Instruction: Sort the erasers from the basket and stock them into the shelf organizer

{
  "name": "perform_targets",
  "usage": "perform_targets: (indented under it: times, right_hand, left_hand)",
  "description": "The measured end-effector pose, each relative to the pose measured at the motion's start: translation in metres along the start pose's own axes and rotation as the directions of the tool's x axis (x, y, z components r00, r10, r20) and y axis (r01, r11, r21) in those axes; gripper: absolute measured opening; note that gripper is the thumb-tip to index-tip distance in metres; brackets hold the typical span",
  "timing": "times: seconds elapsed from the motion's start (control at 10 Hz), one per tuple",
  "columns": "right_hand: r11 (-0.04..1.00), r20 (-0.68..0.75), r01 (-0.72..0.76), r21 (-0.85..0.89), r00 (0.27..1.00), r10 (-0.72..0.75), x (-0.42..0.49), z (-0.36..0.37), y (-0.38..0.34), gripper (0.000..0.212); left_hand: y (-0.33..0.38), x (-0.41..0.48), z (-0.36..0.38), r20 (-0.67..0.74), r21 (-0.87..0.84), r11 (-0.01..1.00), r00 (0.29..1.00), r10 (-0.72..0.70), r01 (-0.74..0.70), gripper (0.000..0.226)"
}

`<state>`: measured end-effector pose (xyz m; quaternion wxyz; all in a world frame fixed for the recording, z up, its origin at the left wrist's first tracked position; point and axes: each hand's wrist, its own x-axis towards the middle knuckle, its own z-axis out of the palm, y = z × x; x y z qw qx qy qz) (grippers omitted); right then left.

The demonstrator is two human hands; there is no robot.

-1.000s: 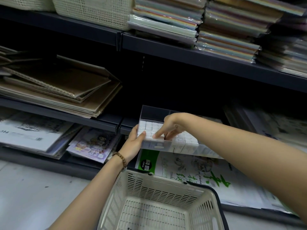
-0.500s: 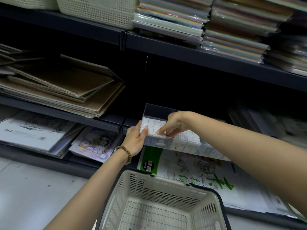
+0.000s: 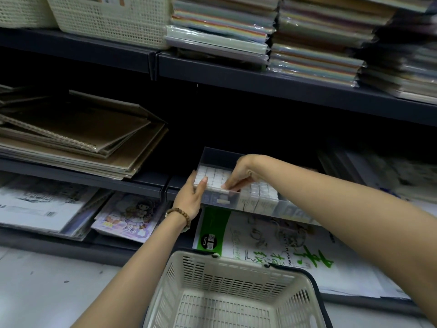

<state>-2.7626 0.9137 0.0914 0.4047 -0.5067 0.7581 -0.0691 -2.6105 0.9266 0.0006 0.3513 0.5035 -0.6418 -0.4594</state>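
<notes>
Fingers (image 3: 228,185) of the right hand (image 3: 238,172) are pressing down, bunched narrow, onto the white erasers (image 3: 214,175) packed in rows inside the clear shelf organizer (image 3: 260,205); whether they are pinching one eraser cannot be told. At nine o'clock of them, the left hand (image 3: 192,200) is cupping the organizer's near left corner, its thumb (image 3: 202,182) lying over the rim and touching the outermost erasers, the other digits hidden behind the wall. A wooden bead bracelet (image 3: 179,215) is circling the left wrist. The organizer is sitting on the front edge of the dark middle shelf (image 3: 142,179), its back compartment showing dark, more erasers filling the section at three o'clock of the right hand. Directly at six o'clock, on the lowest shelf, a green-and-white sketch paper pack (image 3: 272,242) is lying flat, with a cartoon-girl booklet (image 3: 127,215) at its nine o'clock. The cream plastic basket (image 3: 227,278), rimmed by a dark handle, is hanging nearest the camera at six o'clock; no erasers are showing in the visible part of its floor. At ten o'clock of the hands, brown spiral sketchbooks (image 3: 78,136) are lying stacked. At twelve o'clock, on the top shelf, wrapped coloured paper stacks (image 3: 272,36) are sitting beside a cream lattice bin (image 3: 111,20).
</notes>
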Motion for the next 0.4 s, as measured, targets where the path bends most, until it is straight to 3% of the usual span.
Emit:
perform_targets:
  times: [0.2,0.3,0.4]
  right_hand:
    - [0.998,-0.083,0.058,0.039,0.995,-0.055,-0.017,-0.001,0.012,0.031]
    - [0.968,-0.152,0.197,0.156,0.973,-0.174,-0.055,-0.02,0.021,0.038]
    - [0.731,-0.343,0.568,0.377,0.819,-0.46,-0.115,-0.057,0.031,0.028]
  left_hand:
    - [0.004,-0.011,0.013,-0.041,-0.035,0.999,0.999,-0.009,0.008,0.062]
    - [0.013,-0.017,0.016,-0.085,-0.055,0.998,0.996,-0.031,0.027,0.061]
    - [0.013,-0.027,0.016,-0.151,-0.123,0.992,0.988,-0.038,0.019,0.062]
